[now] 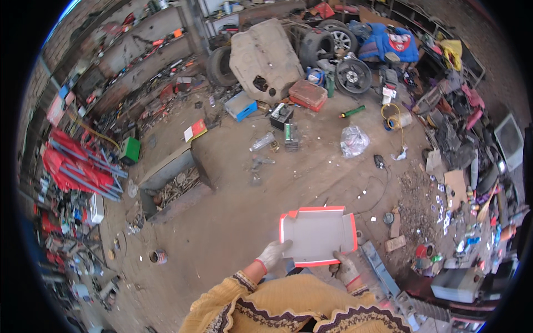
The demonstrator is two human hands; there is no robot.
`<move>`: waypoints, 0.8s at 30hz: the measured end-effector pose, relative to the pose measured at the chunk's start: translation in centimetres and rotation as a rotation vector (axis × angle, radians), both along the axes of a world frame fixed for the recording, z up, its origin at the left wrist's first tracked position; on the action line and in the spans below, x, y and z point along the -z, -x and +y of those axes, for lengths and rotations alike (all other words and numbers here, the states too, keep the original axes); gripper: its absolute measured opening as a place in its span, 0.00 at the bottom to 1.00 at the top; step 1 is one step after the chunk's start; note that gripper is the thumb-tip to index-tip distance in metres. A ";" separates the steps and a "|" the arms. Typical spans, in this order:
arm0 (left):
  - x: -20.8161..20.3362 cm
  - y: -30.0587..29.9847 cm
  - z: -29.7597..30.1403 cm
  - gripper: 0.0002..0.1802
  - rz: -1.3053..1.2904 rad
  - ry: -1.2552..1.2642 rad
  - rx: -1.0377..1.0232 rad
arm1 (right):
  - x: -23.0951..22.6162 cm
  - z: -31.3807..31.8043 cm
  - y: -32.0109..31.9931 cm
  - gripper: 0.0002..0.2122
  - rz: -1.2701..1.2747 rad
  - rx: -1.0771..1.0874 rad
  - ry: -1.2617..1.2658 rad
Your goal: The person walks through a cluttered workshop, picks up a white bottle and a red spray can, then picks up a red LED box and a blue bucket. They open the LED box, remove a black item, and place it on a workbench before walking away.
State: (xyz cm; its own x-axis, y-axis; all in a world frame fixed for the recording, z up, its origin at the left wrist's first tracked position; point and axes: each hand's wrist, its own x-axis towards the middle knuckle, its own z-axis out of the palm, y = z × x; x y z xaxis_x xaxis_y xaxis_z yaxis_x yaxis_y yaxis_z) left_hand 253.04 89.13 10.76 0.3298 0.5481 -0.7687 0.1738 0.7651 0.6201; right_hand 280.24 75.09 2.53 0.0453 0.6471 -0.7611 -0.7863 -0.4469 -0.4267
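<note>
Low in front of me, both hands hold a shallow cardboard box (316, 236) with flaps folded out, grey inside and red along its edges. My left hand (271, 256), in a pale work glove with a red cuff, is closed on the box's near left edge. At the near right edge my right hand (347, 270) grips it, gloved the same way and darker with dirt at the fingers. The box's inside shows nothing but bare grey card. Its underside and some of my fingertips are hidden.
Ahead on the dirt floor are a metal trough (172, 186) of scrap, a clear plastic bag (354, 141), a red case (308, 95) and a blue box (240, 105). A blue metal bar (380, 268) lies near my right hand. A tin can (158, 256) stands left.
</note>
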 end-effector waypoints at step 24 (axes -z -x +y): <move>18.0 -12.1 38.1 0.31 -0.258 -0.285 0.081 | -4.0 28.8 -18.2 0.15 0.113 0.691 0.073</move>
